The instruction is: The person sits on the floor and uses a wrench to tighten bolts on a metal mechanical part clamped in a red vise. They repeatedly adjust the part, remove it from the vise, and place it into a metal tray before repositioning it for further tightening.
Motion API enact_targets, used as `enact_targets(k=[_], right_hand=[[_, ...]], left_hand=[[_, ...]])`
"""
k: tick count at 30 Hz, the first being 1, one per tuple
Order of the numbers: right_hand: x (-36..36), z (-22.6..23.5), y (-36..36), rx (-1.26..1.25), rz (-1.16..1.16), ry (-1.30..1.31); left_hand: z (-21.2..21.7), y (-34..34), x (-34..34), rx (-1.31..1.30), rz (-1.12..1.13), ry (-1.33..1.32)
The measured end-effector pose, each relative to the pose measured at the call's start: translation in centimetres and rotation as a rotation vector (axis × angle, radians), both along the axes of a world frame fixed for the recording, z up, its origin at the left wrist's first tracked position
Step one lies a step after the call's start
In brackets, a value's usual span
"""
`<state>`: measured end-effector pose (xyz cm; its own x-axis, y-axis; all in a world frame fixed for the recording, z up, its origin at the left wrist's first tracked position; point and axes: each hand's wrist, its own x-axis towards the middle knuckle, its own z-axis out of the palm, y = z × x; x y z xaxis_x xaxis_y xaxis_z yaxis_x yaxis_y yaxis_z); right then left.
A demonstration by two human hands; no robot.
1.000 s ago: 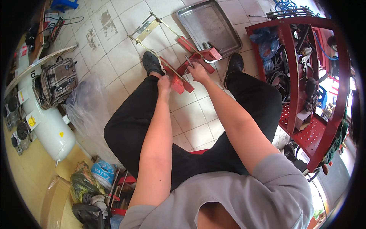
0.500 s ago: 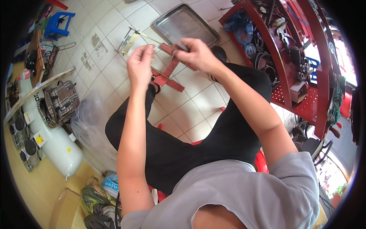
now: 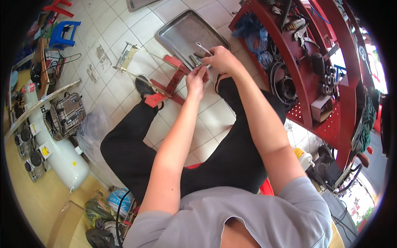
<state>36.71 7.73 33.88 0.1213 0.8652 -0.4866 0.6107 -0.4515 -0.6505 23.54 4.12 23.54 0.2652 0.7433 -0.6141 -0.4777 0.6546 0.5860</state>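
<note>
My right hand (image 3: 225, 61) is closed around a silver wrench (image 3: 204, 48), whose ring end points up over the metal tray (image 3: 165, 35). Just below it, my left hand (image 3: 196, 83) has its fingertips pinched together near the right thumb; whatever they hold is too small to make out. Short metal cylindrical pieces (image 3: 193, 60) show beside the fingers, at the tray's near edge. Left of my hands stands a red metal frame (image 3: 175, 80). Long rods (image 3: 149, 56) run from it to a metal bracket (image 3: 127, 57) with brass-coloured parts.
A red tool rack (image 3: 304, 111) with tools and bundled cables rises at the right, a blue bag (image 3: 252, 35) on it. A blue stool (image 3: 64, 34) is at the far left. Nearer lie a plaid bag (image 3: 68, 113) and a white cylindrical tank (image 3: 62, 157).
Both hands have moved away from the rods toward the tray's near edge. The left went right, close to the right one. The wrench now shows clearly, and the view has shifted somewhat.
</note>
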Motion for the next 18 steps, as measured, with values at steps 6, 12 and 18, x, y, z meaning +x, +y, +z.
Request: enact_targets(k=[6, 12, 18], right_hand=[[-0.5, 4.6, 1.2, 0.134, -0.109, 0.188], [-0.2, 6.9, 2.0, 0.104, -0.166, 0.361], [0.5, 6.7, 2.9, 0.140, -0.226, 0.441]], left_hand=[[-7.9, 0.7, 0.0, -0.209, 0.012, 0.244], [-10.2, 3.7, 1.0, -0.175, -0.086, 0.439], [-13.7, 4.2, 1.6, -0.261, -0.045, 0.464]])
